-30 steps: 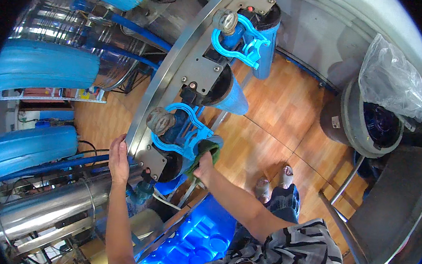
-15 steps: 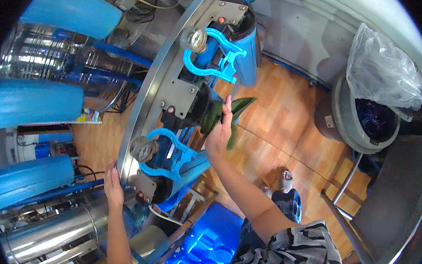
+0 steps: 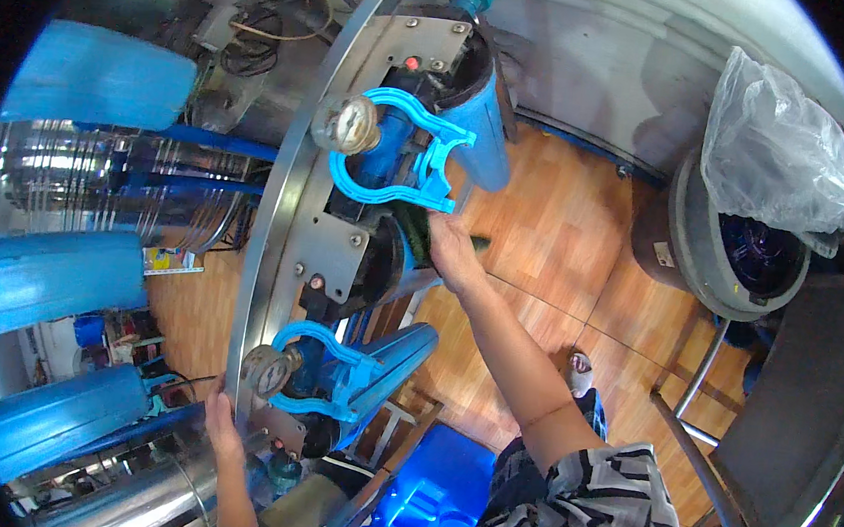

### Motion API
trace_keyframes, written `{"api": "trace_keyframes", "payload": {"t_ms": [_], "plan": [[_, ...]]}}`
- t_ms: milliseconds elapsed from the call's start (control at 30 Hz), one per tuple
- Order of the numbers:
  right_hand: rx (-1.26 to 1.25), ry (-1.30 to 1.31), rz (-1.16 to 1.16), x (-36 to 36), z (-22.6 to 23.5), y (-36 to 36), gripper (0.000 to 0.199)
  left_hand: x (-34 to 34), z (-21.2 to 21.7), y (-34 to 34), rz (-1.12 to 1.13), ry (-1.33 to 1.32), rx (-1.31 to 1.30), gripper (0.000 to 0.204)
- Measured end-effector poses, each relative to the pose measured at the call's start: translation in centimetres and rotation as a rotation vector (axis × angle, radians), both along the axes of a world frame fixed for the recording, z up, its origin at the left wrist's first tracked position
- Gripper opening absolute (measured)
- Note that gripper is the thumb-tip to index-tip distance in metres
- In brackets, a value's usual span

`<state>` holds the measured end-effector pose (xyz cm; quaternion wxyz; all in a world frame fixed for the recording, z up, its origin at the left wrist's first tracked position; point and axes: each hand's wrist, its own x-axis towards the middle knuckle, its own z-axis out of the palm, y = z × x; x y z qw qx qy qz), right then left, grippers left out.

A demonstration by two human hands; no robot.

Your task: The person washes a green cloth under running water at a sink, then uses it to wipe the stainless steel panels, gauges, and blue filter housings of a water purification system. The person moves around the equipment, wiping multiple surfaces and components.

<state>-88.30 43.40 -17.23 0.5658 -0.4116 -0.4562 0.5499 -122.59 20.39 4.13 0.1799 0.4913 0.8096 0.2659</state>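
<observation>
My right hand (image 3: 453,254) presses a dark green scouring pad (image 3: 422,238) against the black filter head just under the upper blue wrench-shaped bracket (image 3: 397,151). A round pressure gauge (image 3: 345,122) sits beside that bracket, with a blue filter housing (image 3: 485,118) behind it. My left hand (image 3: 222,425) grips the edge of the curved steel panel (image 3: 281,211) near the lower pressure gauge (image 3: 267,370). A second blue bracket (image 3: 332,371) and a blue filter housing (image 3: 396,357) hang just right of that hand.
Blue tanks (image 3: 49,281) and a shiny steel vessel (image 3: 98,175) stand on the left. A grey bin (image 3: 710,239) with a clear plastic bag (image 3: 779,144) stands on the wooden floor at right. A blue plastic crate (image 3: 432,495) lies near my legs.
My right hand with the green pad has moved up from the lower filter unit to the upper one. My left hand stays on the panel's edge.
</observation>
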Motion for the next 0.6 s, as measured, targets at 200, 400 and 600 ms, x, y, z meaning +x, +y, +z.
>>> {"api": "trace_keyframes", "payload": {"t_ms": [200, 400, 600], "plan": [[-0.356, 0.034, 0.411, -1.4, -10.2, 5.6, 0.043, 0.3, 0.3, 0.3, 0.108, -0.172, 0.001, 0.059], [-0.905, 0.438, 0.005, -4.0, -31.0, 1.3, 0.052, -0.2, 0.7, -0.6, -0.022, -0.068, -0.012, 0.069], [-1.101, 1.282, -0.558, -9.6, -27.6, -2.9, 0.060, 0.1, 0.7, -0.3, -0.019, -0.098, 0.004, 0.066]]}}
